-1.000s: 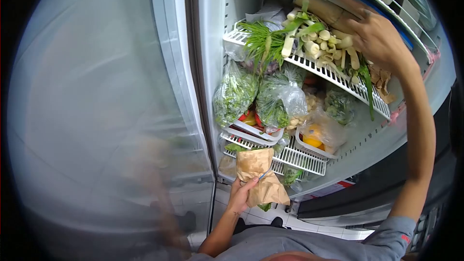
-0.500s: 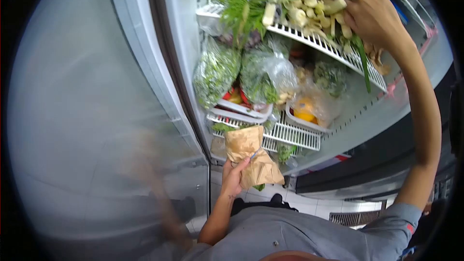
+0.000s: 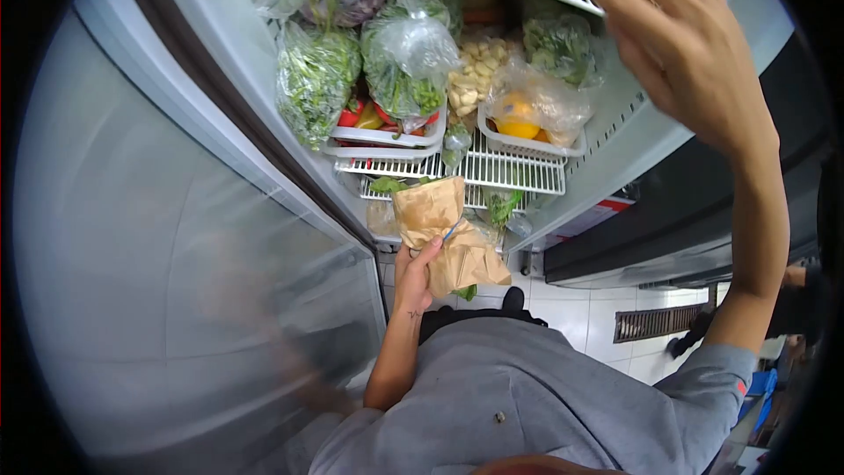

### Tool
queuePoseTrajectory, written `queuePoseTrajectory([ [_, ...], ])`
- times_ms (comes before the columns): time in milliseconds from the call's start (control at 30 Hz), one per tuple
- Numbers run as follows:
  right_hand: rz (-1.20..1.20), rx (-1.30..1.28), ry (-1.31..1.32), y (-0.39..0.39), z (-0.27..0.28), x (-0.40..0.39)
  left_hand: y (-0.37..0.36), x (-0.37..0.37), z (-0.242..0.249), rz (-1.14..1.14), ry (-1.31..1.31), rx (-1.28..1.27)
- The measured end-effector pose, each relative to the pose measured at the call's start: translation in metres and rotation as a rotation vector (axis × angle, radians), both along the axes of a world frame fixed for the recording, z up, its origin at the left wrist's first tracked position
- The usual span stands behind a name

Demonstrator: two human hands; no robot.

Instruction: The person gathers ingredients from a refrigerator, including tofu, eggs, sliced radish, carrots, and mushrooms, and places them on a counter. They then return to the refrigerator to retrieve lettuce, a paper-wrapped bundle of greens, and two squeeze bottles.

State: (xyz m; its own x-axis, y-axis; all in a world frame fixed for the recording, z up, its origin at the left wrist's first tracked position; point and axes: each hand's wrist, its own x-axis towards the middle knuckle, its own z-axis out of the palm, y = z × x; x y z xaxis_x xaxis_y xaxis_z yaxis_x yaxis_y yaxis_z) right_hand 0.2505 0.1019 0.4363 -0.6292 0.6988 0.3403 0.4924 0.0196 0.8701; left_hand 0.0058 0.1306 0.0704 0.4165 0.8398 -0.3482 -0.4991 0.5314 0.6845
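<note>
Fridge shelves [image 3: 519, 171] packed with bagged greens fill the background. Left hand [image 3: 413, 277] clutches a crumpled brown paper package [image 3: 444, 237], banded in the middle, just below the lowest shelf. Right hand [image 3: 690, 53], fingers spread, hovers empty near the upper shelf.

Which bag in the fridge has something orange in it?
The clear bag in the white tray on the right. It holds orange fruit, while the other bags beside it hold green leaves.
</note>
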Motion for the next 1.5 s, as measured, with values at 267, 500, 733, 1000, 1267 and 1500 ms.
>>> queuePoseTrajectory([
  [267, 0.052, -0.488, 0.597, -0.067, -0.078, 0.015, -0.004, 0.002, -0.006, 0.046, 0.054, 0.038],
  [500, -0.023, -0.56, 0.977, -0.103, -0.144, 0.053, -0.012, 0.008, -0.005, 0.004, 0.112, 0.067],
  [733, -0.104, -0.709, 1.418, -0.144, -0.24, 0.062, -0.037, 0.019, -0.015, -0.134, 0.17, -0.003],
  [1000, -0.338, -0.937, 1.742, -0.172, -0.337, 0.027, -0.052, 0.029, -0.029, -0.223, 0.16, -0.042],
  [1267, -0.495, -1.022, 1.731, -0.191, -0.362, 0.007, -0.055, 0.032, -0.036, -0.253, 0.098, -0.063],
  [1500, -0.523, -1.05, 1.693, -0.203, -0.387, -0.012, -0.066, 0.041, -0.041, -0.319, 0.254, 0.017],
])
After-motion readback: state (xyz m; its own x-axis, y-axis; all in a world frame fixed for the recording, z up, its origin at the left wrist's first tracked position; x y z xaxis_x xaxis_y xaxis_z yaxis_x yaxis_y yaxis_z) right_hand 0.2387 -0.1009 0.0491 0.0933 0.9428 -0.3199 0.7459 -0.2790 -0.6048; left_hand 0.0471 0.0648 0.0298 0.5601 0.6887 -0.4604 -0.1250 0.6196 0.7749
